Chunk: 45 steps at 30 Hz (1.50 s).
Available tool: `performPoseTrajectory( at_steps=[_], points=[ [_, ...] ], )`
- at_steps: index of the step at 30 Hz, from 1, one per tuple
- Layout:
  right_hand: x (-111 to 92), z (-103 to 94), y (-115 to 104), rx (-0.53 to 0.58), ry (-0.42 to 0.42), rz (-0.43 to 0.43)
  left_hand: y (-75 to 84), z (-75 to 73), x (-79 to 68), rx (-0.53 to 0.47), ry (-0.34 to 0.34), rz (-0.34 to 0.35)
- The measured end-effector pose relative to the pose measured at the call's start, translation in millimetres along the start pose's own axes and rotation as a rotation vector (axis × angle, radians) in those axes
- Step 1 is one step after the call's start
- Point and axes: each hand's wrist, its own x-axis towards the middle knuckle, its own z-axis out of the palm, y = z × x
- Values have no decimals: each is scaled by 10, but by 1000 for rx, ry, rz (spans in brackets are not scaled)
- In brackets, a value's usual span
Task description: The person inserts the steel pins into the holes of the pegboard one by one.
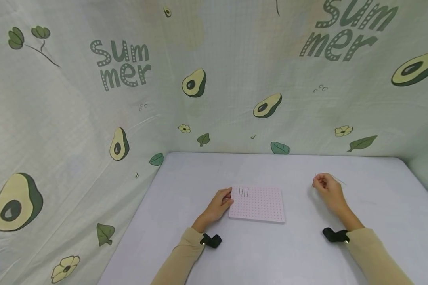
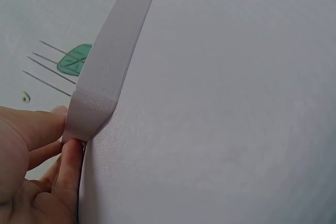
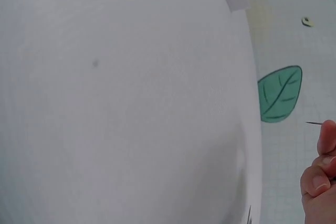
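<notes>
On the white table, a person's left hand is gripping a pink board and the right hand is pinching a thin pin.
From far off, I am watching the left thumb and fingers clamping the board's left edge, near where four thin pins are standing in a row. Over to the right, the other fingertips are squeezing together on their pin, well apart from the board.

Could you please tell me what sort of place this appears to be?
Possibly a makeshift recording booth: an avocado-printed cloth hangs behind and beside a plain pale table, and small wrist-worn black devices are in view.
</notes>
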Motion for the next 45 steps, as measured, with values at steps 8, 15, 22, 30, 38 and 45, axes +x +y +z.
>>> performPoseTrajectory(
  at_steps=[8,15,22,30,38,45],
  points=[
    [14,161,-56,21,-17,4,-12,7,-8,-48,1,8],
    [27,299,-152,52,-40,5,-1,-4,-2,-30,5,15],
    [44,438,-291,86,-65,35,19,-16,-3,-18,-3,18],
    [55,586,-409,129,-93,22,45,-20,-2,-21,2,1],
    [75,719,-514,173,-108,-7,64,-31,12,-28,3,2],
    [60,821,-620,193,-151,26,36,-25,13,-35,0,-8]
  ],
)
